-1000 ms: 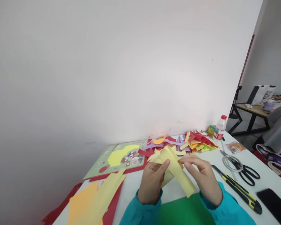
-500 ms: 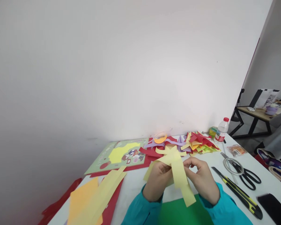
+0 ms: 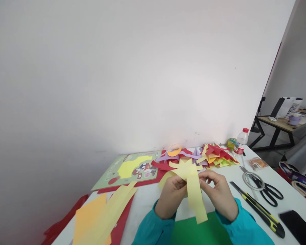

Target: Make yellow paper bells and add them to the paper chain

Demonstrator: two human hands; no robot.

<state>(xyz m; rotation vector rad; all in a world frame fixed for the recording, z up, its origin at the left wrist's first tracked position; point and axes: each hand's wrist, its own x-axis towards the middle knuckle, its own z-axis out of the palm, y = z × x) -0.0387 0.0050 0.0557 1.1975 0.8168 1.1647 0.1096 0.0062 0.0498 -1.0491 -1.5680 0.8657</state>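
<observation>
Between my hands hang pale yellow paper strips, crossing each other above the table. My left hand is closed on them from the left, its fingertips partly behind the paper. On the other side, my right hand pinches the strips' right edge with thumb and forefinger. Below, a green sheet lies on the table near my sleeves. More pale yellow strips rest at the left on an orange sheet.
At the right lie a box cutter, black-handled scissors, a tape roll and a black phone-like object. Cut paper pieces are piled at the back beside a bottle. A printed pad stands back left.
The lower end of the hanging yellow strips has swung slightly left, and they overlap more closely. Both hands keep their grip, almost in the same place.
</observation>
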